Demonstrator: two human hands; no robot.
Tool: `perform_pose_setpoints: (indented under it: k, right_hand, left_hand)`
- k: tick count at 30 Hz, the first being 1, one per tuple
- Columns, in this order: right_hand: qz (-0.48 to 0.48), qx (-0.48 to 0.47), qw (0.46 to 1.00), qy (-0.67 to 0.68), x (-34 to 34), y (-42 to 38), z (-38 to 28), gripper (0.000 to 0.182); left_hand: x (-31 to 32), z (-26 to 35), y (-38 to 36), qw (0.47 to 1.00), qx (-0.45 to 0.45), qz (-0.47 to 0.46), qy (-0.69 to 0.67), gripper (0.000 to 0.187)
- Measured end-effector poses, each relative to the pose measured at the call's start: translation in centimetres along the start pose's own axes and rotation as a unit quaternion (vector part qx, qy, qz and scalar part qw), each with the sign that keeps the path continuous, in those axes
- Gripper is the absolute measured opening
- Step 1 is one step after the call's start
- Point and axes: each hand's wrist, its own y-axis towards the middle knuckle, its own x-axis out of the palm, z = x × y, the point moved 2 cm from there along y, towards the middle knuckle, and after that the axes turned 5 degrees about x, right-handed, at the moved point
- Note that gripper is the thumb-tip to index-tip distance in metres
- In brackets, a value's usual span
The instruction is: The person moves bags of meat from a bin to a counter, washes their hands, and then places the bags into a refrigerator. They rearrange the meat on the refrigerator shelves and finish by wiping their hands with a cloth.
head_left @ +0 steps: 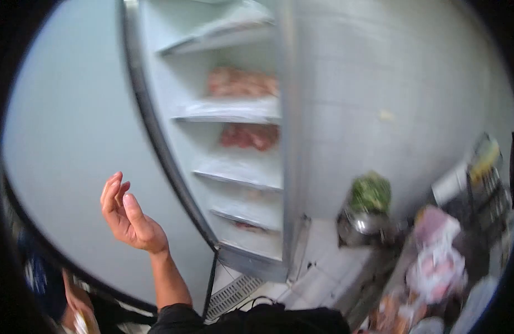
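My left hand [133, 220] is raised in front of the pale door panel [73, 139] at the left. Its fingers are loosely curled and apart from the thumb, with nothing between them. To its right stands an open cold cabinet with white shelves [229, 111]. Pale pink packed meat [243, 82] lies on one shelf, and darker red meat [250, 137] on the shelf below. My right hand is not in view.
A floor drain grate [233, 296] lies below the cabinet. At the right are leafy greens [371, 192] on a metal pot [364, 221] and plastic bags of food [436, 273]. Another person's arm [76, 300] shows at the lower left.
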Motion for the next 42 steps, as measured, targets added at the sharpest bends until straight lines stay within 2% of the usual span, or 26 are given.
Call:
perform_pose_setpoints:
  k: [2,5,6,7,10,11,12,14,17,19,22,24,26,28,30,32,34,35,38,39,42]
  right_hand:
    - [0.137,-0.099,0.985,-0.03,-1.5,-0.4,-3.4,0.023]
    - [0.142,-0.018,0.99,-0.001,-2.6,-1.4,-6.2,0.019]
    - [0.147,-0.029,0.988,-0.044,-2.5,-1.6,-6.0,0.019]
    - [0.193,-0.052,0.979,-0.035,-2.7,-1.6,-6.3,0.019]
    - [0.218,0.003,0.976,0.026,-3.3,-2.0,-7.0,0.019]
    - [0.249,0.043,0.964,0.081,-4.2,-2.8,-8.5,0.019]
    - [0.279,0.071,0.948,0.133,-5.2,-3.2,-10.2,0.018]
    - [0.317,0.12,0.928,0.156,-6.3,-4.6,-11.2,0.02]
    - [0.368,0.19,0.877,0.242,-8.6,-6.6,-10.8,0.021]
    - [0.388,0.225,0.84,0.306,-10.0,-7.3,-9.8,0.025]
    - [0.449,0.184,0.79,0.375,-13.6,-7.1,-7.3,0.028]
    - [0.465,0.173,0.773,0.395,-17.0,-6.3,-6.0,0.04]
    - [0.481,0.173,0.758,0.405,-21.9,-5.7,-6.4,0.046]
    - [0.525,0.132,0.72,0.433,-26.2,-5.0,-5.4,0.056]
    - [0.559,0.097,0.694,0.444,-30.5,-4.2,-4.1,0.063]
    - [0.587,0.074,0.673,0.444,-34.4,-3.4,-2.8,0.067]
    - [0.578,0.062,0.65,0.49,-37.7,-2.4,-1.6,0.075]
    - [0.574,0.057,0.636,0.512,-39.1,-2.1,-0.8,0.079]
    - [0.512,0.07,0.632,0.578,-42.4,-0.4,1.9,0.084]
    - [0.485,0.068,0.64,0.592,-43.1,0.1,2.5,0.083]
    - [0.426,0.062,0.651,0.625,-44.1,1.2,3.6,0.081]
  left_hand:
    - [5.9,-1.5,-2.5,0.99,-0.108,-0.029,-0.087,0.027]
    - [13.4,-0.9,-5.8,0.941,-0.174,-0.025,-0.288,0.028]
    - [15.6,-0.3,-7.0,0.914,-0.196,-0.023,-0.355,0.029]
    - [17.9,1.0,-8.0,0.893,-0.215,-0.045,-0.394,0.029]
    - [23.2,5.9,-12.2,0.797,-0.278,-0.132,-0.519,0.029]
    - [24.5,8.3,-13.6,0.74,-0.298,-0.169,-0.578,0.027]
    - [25.5,10.8,-14.7,0.71,-0.303,-0.215,-0.598,0.026]
    - [25.9,15.5,-16.6,0.658,-0.296,-0.301,-0.624,0.024]
    - [26.2,23.1,-17.8,0.528,-0.289,-0.367,-0.709,0.021]
    - [26.7,28.2,-17.4,0.467,-0.245,-0.403,-0.748,0.023]
    - [26.5,37.1,-15.4,0.364,-0.174,-0.443,-0.801,0.028]
    - [26.0,43.9,-13.6,0.324,-0.125,-0.46,-0.817,0.032]
    - [25.7,51.0,-11.9,0.331,-0.058,-0.443,-0.831,0.037]
    - [26.0,58.2,-11.0,0.335,0.005,-0.433,-0.837,0.046]
    - [27.1,65.3,-11.7,0.377,0.021,-0.423,-0.824,0.054]
    - [29.0,71.1,-13.0,0.408,0.016,-0.483,-0.775,0.061]
    - [31.3,75.6,-15.9,0.301,-0.112,-0.566,-0.759,0.064]
    - [30.2,75.1,-15.3,0.23,-0.176,-0.617,-0.732,0.069]
    - [30.7,77.6,-20.5,-0.013,-0.259,-0.661,-0.704,0.074]
    - [30.8,77.8,-21.6,-0.072,-0.253,-0.667,-0.697,0.075]
    - [31.3,77.0,-24.5,-0.086,-0.224,-0.636,-0.734,0.069]
